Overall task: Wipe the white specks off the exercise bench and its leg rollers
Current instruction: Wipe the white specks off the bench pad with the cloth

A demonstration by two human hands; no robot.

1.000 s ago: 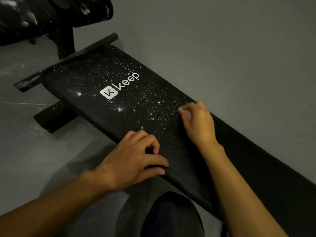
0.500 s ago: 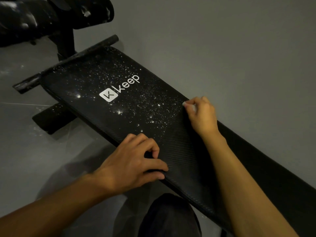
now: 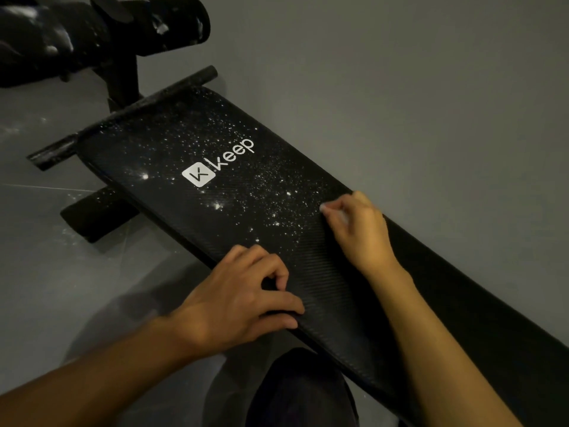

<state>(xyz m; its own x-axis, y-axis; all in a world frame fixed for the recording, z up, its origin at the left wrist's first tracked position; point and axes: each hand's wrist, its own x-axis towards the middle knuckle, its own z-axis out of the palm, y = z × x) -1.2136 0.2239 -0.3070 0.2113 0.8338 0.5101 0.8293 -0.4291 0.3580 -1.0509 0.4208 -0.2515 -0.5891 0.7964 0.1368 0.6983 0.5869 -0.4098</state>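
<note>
The black padded exercise bench (image 3: 191, 211) with a white "keep" logo runs from upper left to lower right. White specks cover its far half, while the part near me looks dark and clean. My right hand (image 3: 360, 235) pinches a small white wipe (image 3: 326, 208) and presses it on the pad where the specks begin, near the wall-side edge. My left hand (image 3: 243, 300) grips the bench's near edge with curled fingers. The speckled leg rollers (image 3: 172, 23) sit on a post at the top left, and a lower roller (image 3: 95, 215) sticks out beneath the bench.
A speckled black crossbar (image 3: 58, 152) lies across the bench's far end. A grey wall (image 3: 400, 87) runs close along the bench's right side. Grey floor (image 3: 46, 288) lies to the left. My dark-clothed knee (image 3: 301, 392) is below the bench edge.
My right hand slid with the wipe a little toward the wall-side edge, then came back toward me. My left hand has kept its hold on the near edge.
</note>
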